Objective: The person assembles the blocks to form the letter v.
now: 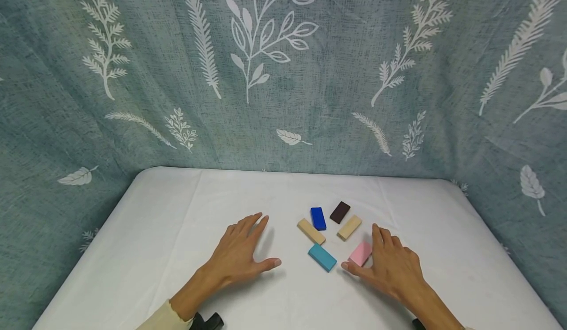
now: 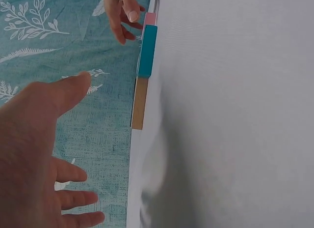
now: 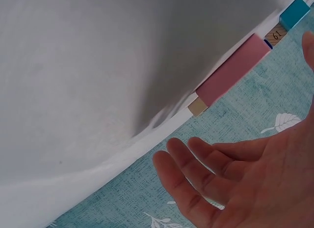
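Note:
My left hand [image 1: 239,254] hovers over the white cloth with thumb and fingers spread, holding nothing. To its right lie a teal block [image 1: 322,257] and a plain wooden block [image 1: 311,231]. My right hand [image 1: 392,266] is beside the pink block [image 1: 361,254], its thumb and fingers spread around it and partly covering its right end. In the right wrist view the pink block [image 3: 233,71] stands apart from the relaxed fingers [image 3: 184,181]. Beyond it lie a second wooden block [image 1: 349,227], a dark brown block [image 1: 340,212] and a blue block [image 1: 318,219].
A white cloth [image 1: 190,231] covers the table. Behind and at both sides hangs a green-blue curtain [image 1: 336,64] with white leaf prints. A black wrist-worn device [image 1: 208,321] shows at the left wrist. One wooden block's end [image 3: 276,35] carries printed digits.

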{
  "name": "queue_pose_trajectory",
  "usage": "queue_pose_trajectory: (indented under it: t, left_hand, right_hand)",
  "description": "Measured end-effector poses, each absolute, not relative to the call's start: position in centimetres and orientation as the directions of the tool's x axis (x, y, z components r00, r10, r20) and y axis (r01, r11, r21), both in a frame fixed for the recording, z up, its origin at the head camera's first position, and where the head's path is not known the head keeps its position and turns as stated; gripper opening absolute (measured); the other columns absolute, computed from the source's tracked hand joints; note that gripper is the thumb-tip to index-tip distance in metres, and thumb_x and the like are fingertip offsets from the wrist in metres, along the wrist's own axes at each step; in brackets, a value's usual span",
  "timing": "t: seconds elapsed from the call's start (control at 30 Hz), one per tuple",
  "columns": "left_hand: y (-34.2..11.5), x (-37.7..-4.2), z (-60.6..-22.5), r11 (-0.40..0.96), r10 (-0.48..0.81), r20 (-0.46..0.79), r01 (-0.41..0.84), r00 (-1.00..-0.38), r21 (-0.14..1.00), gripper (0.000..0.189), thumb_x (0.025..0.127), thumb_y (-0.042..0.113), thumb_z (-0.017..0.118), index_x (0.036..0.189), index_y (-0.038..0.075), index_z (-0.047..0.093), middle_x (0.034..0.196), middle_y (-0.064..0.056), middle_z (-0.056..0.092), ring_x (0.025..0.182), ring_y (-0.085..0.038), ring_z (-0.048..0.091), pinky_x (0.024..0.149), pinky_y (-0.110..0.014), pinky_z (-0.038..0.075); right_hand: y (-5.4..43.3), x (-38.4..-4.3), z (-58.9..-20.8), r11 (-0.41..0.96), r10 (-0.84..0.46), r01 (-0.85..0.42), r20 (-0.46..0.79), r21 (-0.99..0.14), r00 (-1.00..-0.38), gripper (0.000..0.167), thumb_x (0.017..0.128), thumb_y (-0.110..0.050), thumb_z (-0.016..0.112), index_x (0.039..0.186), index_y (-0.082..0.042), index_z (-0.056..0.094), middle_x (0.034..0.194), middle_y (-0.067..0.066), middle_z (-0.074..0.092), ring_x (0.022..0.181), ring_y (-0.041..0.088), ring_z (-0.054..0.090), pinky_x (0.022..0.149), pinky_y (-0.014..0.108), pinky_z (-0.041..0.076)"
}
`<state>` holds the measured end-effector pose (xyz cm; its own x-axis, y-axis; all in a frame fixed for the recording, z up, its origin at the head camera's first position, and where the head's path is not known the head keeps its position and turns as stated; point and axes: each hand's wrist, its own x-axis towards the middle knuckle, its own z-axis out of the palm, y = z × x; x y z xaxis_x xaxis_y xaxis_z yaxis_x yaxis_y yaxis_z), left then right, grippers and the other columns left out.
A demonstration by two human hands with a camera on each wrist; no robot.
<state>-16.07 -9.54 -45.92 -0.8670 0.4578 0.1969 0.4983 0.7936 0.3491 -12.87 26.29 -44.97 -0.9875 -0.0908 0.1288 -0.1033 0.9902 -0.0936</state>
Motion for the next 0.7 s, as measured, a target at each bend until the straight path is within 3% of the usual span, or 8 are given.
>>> queue_pose_trajectory:
  t: [0.7]
  left_hand:
    - [-8.1,-16.4,-45.7,0.782,0.464,0.191,0.501,-0.865,0.371,0.096,0.085,0.070,0.063,0.156,0.009,0.039,0.157,-0.009,0.039,0.143,-0.029,0.037,0.110,-0.052,0.032]
  right_hand:
    - [26.4,-12.8,-44.8,0.992,-0.086,-0.093,0.081,-0.086,-0.993,0.126,0.069,-0.094,0.052,0.139,0.010,0.046,0.128,0.028,0.057,0.110,0.044,0.057,0.065,0.057,0.051]
